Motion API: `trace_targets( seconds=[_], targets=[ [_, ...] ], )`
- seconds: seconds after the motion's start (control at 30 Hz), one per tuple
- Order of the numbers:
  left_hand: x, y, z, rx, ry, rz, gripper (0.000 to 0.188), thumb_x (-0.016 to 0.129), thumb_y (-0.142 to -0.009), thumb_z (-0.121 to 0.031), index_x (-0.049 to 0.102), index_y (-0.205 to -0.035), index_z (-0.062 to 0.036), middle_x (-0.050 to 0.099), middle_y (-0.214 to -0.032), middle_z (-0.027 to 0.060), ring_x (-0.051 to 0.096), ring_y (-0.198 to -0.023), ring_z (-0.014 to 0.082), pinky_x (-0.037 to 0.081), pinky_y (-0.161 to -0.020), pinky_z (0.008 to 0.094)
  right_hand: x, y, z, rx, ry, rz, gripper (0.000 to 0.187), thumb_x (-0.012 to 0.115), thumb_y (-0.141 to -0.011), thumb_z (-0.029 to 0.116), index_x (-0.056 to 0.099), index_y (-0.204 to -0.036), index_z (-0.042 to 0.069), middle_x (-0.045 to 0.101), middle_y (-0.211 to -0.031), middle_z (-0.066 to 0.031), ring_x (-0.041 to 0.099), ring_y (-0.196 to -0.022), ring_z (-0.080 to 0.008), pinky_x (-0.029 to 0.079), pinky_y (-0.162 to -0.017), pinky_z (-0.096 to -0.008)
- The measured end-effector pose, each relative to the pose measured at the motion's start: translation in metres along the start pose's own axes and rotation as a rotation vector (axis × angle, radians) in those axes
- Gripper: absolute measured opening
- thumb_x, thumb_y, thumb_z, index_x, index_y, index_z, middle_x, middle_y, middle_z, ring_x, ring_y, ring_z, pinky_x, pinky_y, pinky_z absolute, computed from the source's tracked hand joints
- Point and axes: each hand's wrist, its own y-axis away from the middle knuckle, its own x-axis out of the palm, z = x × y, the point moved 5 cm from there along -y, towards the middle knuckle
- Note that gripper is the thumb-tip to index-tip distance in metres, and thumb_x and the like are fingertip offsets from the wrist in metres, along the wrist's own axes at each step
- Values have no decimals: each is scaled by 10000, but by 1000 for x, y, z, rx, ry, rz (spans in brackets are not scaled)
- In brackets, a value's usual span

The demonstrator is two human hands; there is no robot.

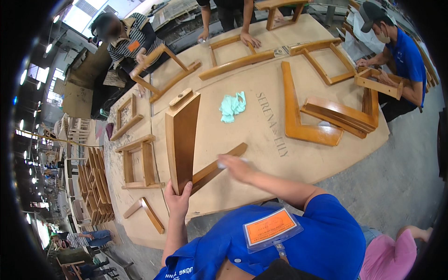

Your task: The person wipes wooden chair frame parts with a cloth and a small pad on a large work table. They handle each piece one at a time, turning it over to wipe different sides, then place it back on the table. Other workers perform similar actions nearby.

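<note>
My left hand (178,199) grips the near corner of an angled brown wooden furniture part (181,140). One of its boards rises toward me with a tenon-like block at its top end; the other slants low to the right. Over that slanting board my right hand (238,169) is closed on a small white wad (221,164), blurred by motion, probably a cloth. Beyond the part, a crumpled mint-green cloth (232,107) lies on the cardboard-covered table (252,126).
L-shaped wooden parts (294,112) lie at the right. Small wooden frames (140,164) and a V-shaped piece (148,212) lie at the left. Across the table, co-workers handle frames, including a person in blue (410,56). Stacked wooden parts (95,186) stand on the left.
</note>
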Motion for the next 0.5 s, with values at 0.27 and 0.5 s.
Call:
trace_targets(
  seconds=[0.27,0.5],
  targets=[
    [7,-15,-6,-239,348,119,279,614,-841,-74,556,-1095,25,646,-991,116,611,-970,201,481,-866,344,-54,-8,-93,400,129,-19,357,473,-866,32,579,-1203,81,571,-1231,-154,533,-1136,-325,449,-938,-381],
    [6,-32,21,-446,653,-117,251,540,-837,-60,497,-1059,49,583,-956,126,612,-984,268,498,-848,394,0,6,88,-325,45,-38,427,453,-809,-13,547,-1223,32,552,-1267,-123,519,-1179,-278,440,-955,-374]
  ],
)
